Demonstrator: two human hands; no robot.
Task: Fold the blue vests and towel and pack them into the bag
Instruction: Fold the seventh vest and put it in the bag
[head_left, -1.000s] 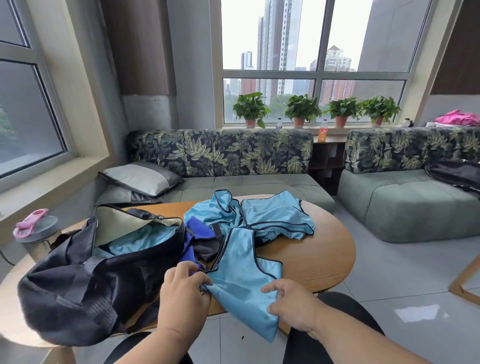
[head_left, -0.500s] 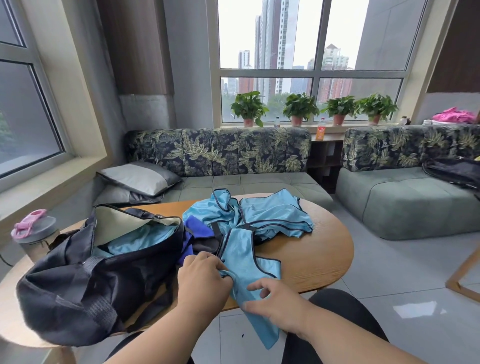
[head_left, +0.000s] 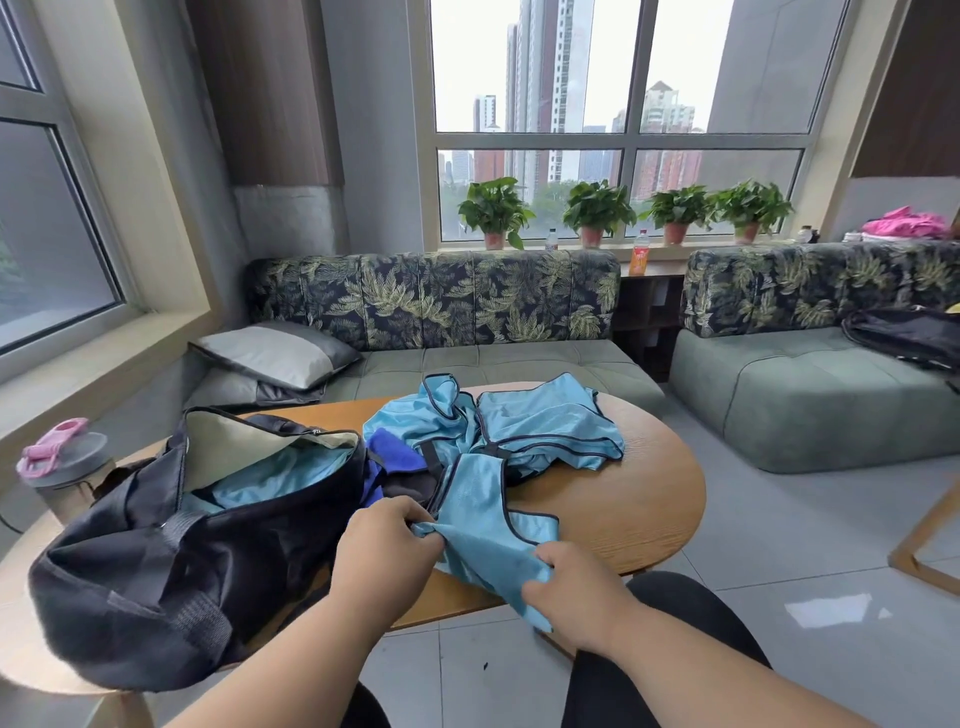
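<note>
Shiny light-blue fabric, thin and limp with dark piping: the nearest vest (head_left: 483, 525) drapes off the near edge of the wooden surface (head_left: 623, 499) and looks light and slippery, so pinching hems or corners should hold it best. Left hand (head_left: 387, 551) pinches its left edge, right hand (head_left: 574, 587) grips the hanging lower corner. More vests (head_left: 524, 428) lie crumpled behind, a dark blue towel (head_left: 390, 451) beside the open black bag (head_left: 156, 561), which already holds blue cloth
</note>
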